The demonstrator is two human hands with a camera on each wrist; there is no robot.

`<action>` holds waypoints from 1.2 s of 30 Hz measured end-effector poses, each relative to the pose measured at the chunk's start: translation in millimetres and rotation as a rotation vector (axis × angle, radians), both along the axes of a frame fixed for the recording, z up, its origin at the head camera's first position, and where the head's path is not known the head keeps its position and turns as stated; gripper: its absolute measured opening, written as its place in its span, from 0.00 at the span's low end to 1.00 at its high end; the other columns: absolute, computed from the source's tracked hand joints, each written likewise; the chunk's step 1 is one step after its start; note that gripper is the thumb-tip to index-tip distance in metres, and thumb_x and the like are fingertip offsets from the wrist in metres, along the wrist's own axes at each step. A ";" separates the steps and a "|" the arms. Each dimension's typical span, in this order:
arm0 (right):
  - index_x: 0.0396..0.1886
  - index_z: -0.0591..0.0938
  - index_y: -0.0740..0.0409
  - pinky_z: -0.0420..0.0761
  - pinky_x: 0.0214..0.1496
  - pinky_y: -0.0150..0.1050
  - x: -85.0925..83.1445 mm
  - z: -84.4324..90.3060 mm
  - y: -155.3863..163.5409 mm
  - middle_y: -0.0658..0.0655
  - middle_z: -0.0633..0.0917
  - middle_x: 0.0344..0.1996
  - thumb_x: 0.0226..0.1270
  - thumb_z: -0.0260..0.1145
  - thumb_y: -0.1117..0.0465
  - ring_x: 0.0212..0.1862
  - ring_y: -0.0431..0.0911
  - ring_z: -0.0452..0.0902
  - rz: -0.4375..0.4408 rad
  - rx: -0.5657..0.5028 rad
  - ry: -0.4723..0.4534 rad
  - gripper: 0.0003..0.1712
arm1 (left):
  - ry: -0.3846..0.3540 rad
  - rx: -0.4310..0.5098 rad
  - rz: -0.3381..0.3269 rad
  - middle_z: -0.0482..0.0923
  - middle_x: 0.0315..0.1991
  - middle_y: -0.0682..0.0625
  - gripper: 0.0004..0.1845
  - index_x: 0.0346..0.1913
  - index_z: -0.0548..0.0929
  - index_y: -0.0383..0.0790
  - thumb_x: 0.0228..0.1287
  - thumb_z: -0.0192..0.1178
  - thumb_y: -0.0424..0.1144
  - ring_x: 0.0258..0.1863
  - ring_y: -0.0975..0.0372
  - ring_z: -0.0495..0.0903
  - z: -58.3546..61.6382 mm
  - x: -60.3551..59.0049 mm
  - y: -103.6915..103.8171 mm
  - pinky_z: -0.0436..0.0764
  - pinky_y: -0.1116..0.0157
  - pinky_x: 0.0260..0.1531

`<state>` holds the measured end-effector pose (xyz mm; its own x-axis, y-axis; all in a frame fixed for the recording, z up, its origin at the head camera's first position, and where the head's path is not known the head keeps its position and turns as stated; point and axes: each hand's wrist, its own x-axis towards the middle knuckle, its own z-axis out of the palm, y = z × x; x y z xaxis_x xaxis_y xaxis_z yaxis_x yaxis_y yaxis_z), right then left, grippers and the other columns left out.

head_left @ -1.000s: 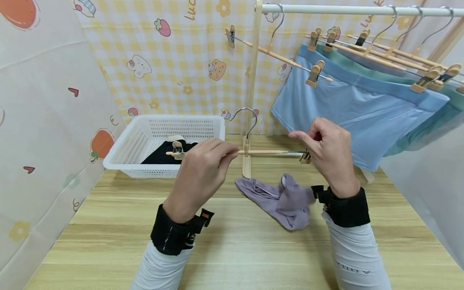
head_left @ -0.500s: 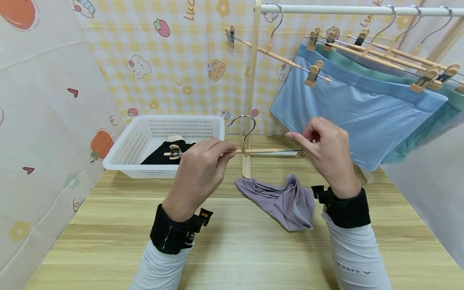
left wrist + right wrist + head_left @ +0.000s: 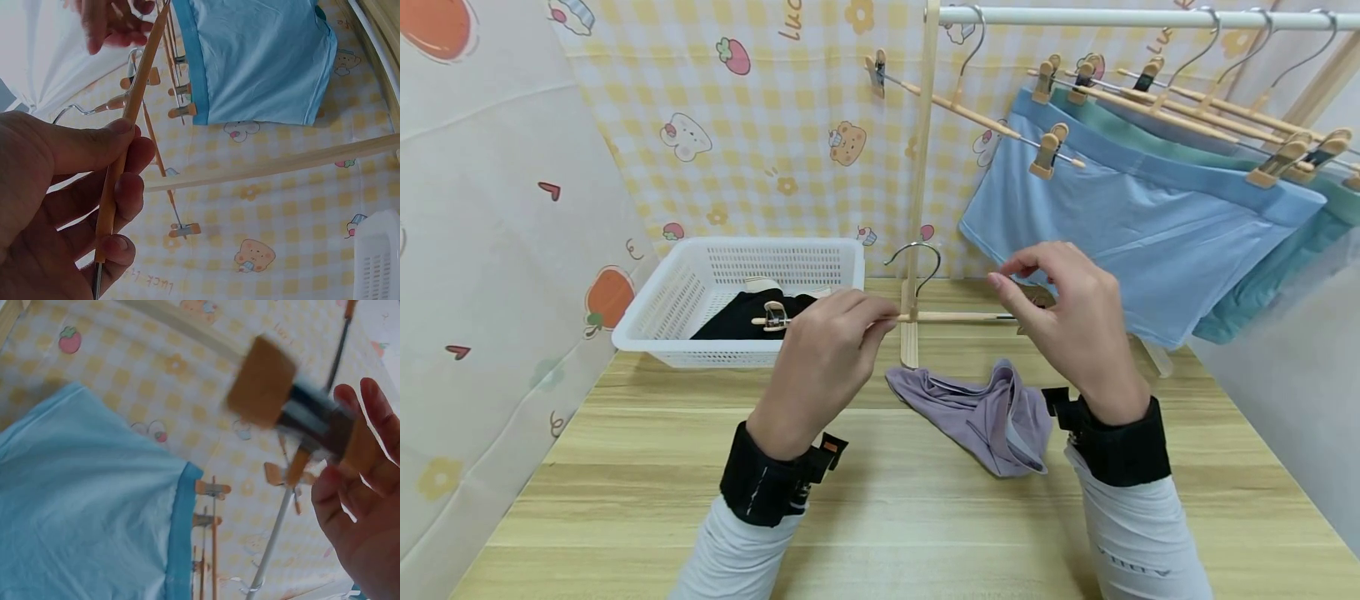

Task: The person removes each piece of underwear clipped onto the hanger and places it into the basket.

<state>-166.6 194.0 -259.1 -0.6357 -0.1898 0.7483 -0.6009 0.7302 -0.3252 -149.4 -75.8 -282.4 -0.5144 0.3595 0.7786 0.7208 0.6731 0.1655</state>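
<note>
**Fingers on a wooden clip hanger, both ends**

Fingers first: the left hand (image 3: pixel 823 346) pinches the round wooden bar of the clip hanger (image 3: pixel 951 317) between thumb and curled fingers, a grip the left wrist view shows plainly, with the thumb (image 3: pixel 94 147) laid across the bar. The right hand (image 3: pixel 1063 312) is at the hanger's other end, thumb and forefinger raised and partly spread; the right wrist view shows a blurred wooden clip (image 3: pixel 262 390) just in front of its fingertips (image 3: pixel 350 434), but whether they squeeze it or only touch it cannot be told.

The hanger is held level in the air above the table (image 3: pixel 880 517), its metal hook (image 3: pixel 917 254) pointing up and its left clip (image 3: pixel 775 317) out past the left hand, in front of the white basket (image 3: pixel 655 321).

By the look of it, the hanger is light and rigid, so a pinch on the bar should steady it; the sprung clips are probably the only parts needing force, best pressed at their tails.

Below the hands a lilac undergarment (image 3: pixel 981 417) lies crumpled on the table, soft and limp, likely best taken by its waistband. Dark clothing sits in the basket. Behind, a blue garment (image 3: pixel 1120 233) hangs clipped from the rail (image 3: pixel 1150 18), with green ones beyond it.
</note>
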 end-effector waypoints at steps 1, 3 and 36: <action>0.44 0.88 0.63 0.73 0.47 0.34 1.4 0.0 -1.5 0.60 0.89 0.38 0.71 0.77 0.61 0.42 0.49 0.82 0.015 0.005 0.003 0.10 | 0.000 -0.002 -0.005 0.91 0.38 0.49 0.03 0.43 0.92 0.38 0.72 0.71 0.32 0.36 0.56 0.89 -0.8 -0.2 1.2 0.87 0.59 0.38; 0.46 0.87 0.64 0.76 0.51 0.33 3.7 -0.1 -4.8 0.60 0.90 0.40 0.70 0.78 0.63 0.44 0.51 0.85 0.057 0.022 0.005 0.12 | 0.001 -0.005 -0.013 0.91 0.39 0.49 0.03 0.43 0.92 0.39 0.71 0.71 0.31 0.37 0.56 0.89 -2.1 -0.3 3.5 0.87 0.59 0.39; 0.43 0.87 0.60 0.88 0.37 0.42 2.5 -13.8 -30.9 0.54 0.90 0.37 0.66 0.78 0.72 0.39 0.43 0.89 0.351 0.209 -0.074 0.09 | -0.022 -0.008 -0.071 0.91 0.42 0.49 0.05 0.47 0.92 0.39 0.71 0.71 0.31 0.40 0.57 0.89 -4.5 2.8 14.4 0.88 0.61 0.41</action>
